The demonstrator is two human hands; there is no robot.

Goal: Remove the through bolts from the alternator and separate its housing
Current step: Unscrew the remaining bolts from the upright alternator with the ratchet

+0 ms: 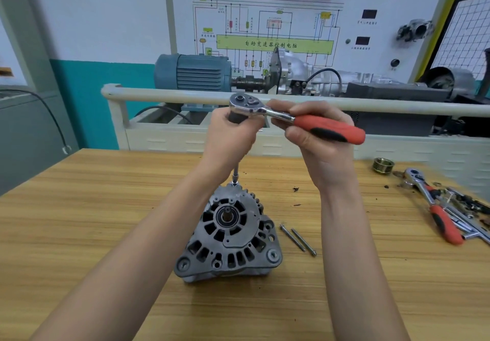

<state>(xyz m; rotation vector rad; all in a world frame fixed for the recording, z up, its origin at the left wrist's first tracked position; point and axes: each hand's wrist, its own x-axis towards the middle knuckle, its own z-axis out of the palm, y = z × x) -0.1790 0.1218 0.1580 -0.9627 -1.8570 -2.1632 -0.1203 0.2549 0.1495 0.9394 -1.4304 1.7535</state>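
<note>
A grey alternator (229, 237) stands on the wooden table (106, 208) with its shaft end up. A red-handled ratchet (299, 120) is held above it, and its long extension bar (236, 175) runs down to a bolt at the alternator's far edge. My left hand (230, 134) grips the top of the extension just under the ratchet head. My right hand (315, 139) holds the ratchet's red handle. Two removed through bolts (298, 240) lie on the table to the right of the alternator.
A second red-handled ratchet (434, 208) lies among several loose tools and parts at the table's right edge. A brass-coloured pulley (383, 165) sits behind them. Beyond the table, a white rail (169, 95) fronts a training rig with a blue motor (193, 71).
</note>
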